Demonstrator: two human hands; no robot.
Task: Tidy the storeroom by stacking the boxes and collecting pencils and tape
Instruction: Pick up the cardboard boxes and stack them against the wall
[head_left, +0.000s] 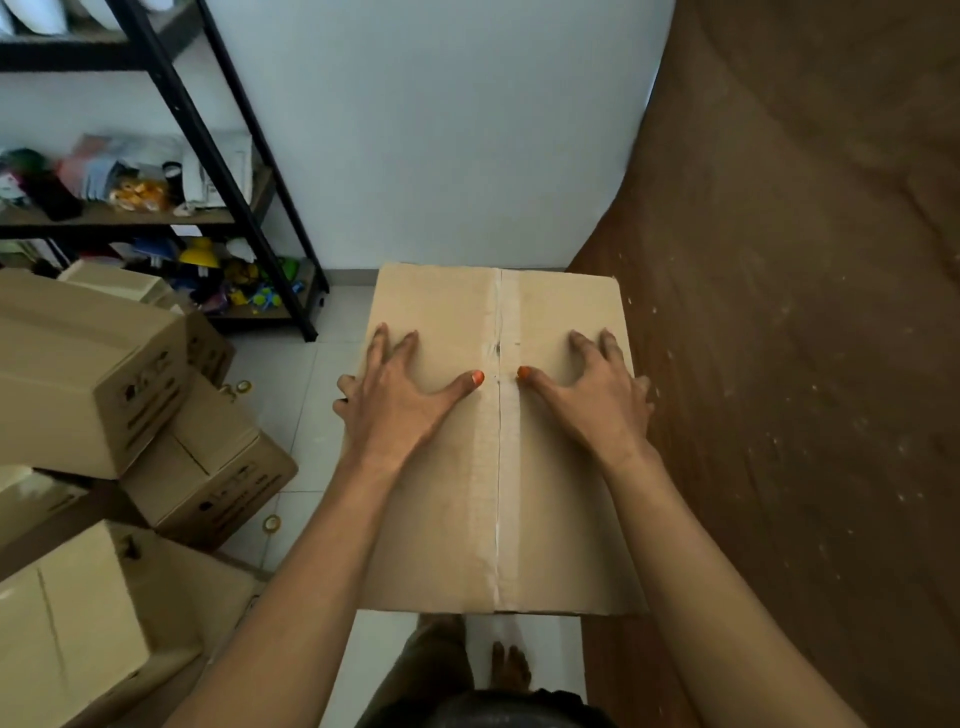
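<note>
A large cardboard box with a taped centre seam stands in front of me, against the white wall and beside a brown door. My left hand lies spread on its top near the left edge, outer fingers over that edge. My right hand lies spread on the top's right half, thumb near the seam. Several other cardboard boxes lie jumbled on the left. Two tape rolls lie on the tiled floor, one by the jumbled boxes, another nearer me. No pencils show.
A black metal shelf rack full of toys and packets stands at the back left. The brown door fills the right side. White floor tiles show between the big box and the pile. My foot stands below the box.
</note>
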